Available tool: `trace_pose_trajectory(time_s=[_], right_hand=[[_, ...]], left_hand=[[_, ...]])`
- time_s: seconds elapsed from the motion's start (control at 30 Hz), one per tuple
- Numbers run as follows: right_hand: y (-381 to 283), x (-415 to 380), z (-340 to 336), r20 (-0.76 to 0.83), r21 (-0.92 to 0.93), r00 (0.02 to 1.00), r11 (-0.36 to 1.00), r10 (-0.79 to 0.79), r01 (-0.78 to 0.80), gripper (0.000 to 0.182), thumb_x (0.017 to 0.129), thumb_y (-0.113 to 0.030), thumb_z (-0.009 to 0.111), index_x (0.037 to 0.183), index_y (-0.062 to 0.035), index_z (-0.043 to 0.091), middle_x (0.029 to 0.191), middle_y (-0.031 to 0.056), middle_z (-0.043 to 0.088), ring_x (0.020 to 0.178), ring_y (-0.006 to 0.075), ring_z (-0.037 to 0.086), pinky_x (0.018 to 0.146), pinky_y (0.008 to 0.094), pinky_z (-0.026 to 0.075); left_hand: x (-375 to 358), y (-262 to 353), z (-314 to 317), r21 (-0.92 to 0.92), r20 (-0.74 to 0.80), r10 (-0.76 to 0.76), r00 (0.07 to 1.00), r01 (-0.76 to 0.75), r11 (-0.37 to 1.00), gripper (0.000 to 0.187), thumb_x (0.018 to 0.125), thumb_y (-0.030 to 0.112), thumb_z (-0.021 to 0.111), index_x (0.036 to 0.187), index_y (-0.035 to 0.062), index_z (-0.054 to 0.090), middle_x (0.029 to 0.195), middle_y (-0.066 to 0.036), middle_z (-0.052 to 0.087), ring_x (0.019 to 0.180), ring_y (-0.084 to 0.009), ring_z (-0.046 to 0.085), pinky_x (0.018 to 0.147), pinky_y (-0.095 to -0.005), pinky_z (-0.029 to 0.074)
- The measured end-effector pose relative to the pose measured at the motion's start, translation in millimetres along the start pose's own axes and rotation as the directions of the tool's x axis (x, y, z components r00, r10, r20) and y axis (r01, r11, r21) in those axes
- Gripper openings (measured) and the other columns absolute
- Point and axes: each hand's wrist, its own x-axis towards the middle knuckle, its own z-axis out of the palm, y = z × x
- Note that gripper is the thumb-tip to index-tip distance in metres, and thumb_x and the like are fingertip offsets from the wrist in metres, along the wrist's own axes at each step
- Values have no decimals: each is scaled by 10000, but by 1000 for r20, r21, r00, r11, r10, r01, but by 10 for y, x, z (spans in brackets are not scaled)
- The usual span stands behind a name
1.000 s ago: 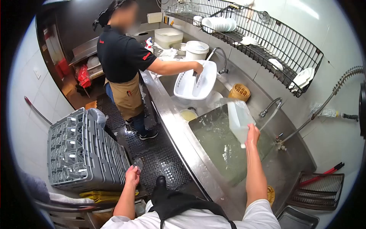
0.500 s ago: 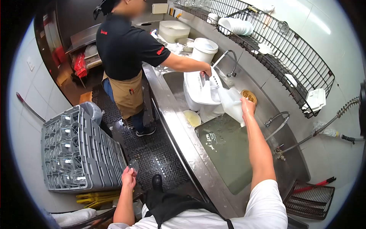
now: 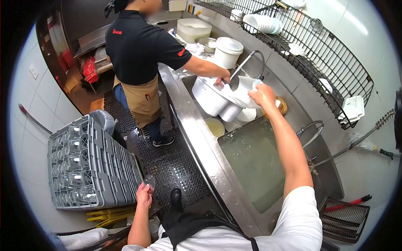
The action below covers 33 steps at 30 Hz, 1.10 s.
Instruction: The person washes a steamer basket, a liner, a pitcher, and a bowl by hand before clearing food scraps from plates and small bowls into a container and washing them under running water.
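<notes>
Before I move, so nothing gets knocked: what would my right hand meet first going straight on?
Your right hand would probably meet the farther curved tap; depth is unclear.

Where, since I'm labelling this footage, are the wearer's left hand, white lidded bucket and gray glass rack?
Left hand [image 3: 144, 195], head view: middle of the hand.
White lidded bucket [image 3: 228, 58], head view: side wall below the lid.
Gray glass rack [image 3: 107, 167], head view: outer ribbed side.
</notes>
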Motion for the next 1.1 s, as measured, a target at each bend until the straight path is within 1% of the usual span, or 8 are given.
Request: trace_pose_trajectory(time_s=[0.13, 0.23, 0.43, 0.63, 0.7, 0.8, 1.0, 1.1], right_hand=[[-256, 140, -64, 25, -167, 967, 953, -254, 254, 341, 664, -366, 665, 786, -49, 694, 762, 171, 676, 771, 339, 663, 742, 438, 516], [-316, 105, -172, -19, -188, 963, 947, -270, 262, 335, 671, -363, 664, 786, -50, 688, 748, 162, 674, 765, 339, 662, 750, 437, 510], [405, -795, -387, -244, 61, 970, 998, 11, 4, 354, 716, -365, 650, 770, -16, 630, 748, 238, 631, 727, 417, 616, 683, 478, 474], [1712, -2444, 267, -227, -6, 926, 950, 303, -312, 328, 776, -335, 686, 709, -33, 578, 727, 219, 623, 704, 426, 580, 678, 506, 419], [1957, -2949, 482, -305, -205, 929, 938, 212, -281, 257, 790, -299, 701, 747, -68, 597, 736, 167, 620, 770, 369, 583, 736, 463, 409], [2268, -3452, 789, -193, -334, 941, 883, 278, -329, 206, 794, -271, 702, 805, -90, 606, 800, 122, 619, 860, 312, 573, 788, 446, 397], [2845, -3995, 1900, 17, -308, 959, 914, 283, -264, 282, 872, -335, 595, 1007, -92, 639, 980, 122, 643, 1034, 298, 544, 888, 451, 382], [2439, -4064, 1987, -78, -453, 990, 881, 116, -138, 308, 847, -318, 622, 1027, -68, 619, 1131, 102, 617, 1116, 307, 523, 919, 475, 385]], left_hand=[[18, -34, 36, 11, 33, 13, 999, -13, 1000, 310, 913, -18, 526, 1224, -8, 533, 992, -61, 644, 834, -171, 624, 760, -304, 507], [47, -67, -8, -7, 126, -11, 992, 12, 1000, 344, 904, -29, 537, 1246, -13, 507, 997, -66, 641, 833, -174, 624, 758, -304, 508], [6, -135, 108, 6, 6, -31, 1000, 30, 1000, 387, 902, -22, 555, 1278, -10, 464, 1008, -78, 636, 831, -184, 624, 754, -320, 514], [44, -243, 113, 60, 46, -63, 997, 60, 996, 265, 912, 1, 551, 1177, 13, 545, 917, -55, 632, 752, -165, 605, 686, -307, 506], [61, -284, 118, 75, 129, -73, 989, 63, 995, 228, 913, 0, 546, 1139, 13, 567, 885, -45, 625, 722, -158, 591, 663, -297, 494], [149, -341, 180, 131, 244, -103, 964, 72, 989, 179, 910, -10, 535, 1079, 12, 588, 839, -32, 608, 681, -143, 561, 613, -276, 459], [-8, -288, 585, 177, 222, -116, 968, 77, 981, 184, 901, -17, 537, 1074, 11, 591, 830, -31, 605, 691, -140, 561, 617, -268, 451], [2, -305, 597, 205, 137, -120, 983, 90, 975, 250, 894, -21, 549, 1141, 11, 551, 863, -38, 606, 699, -151, 568, 622, -274, 463]])
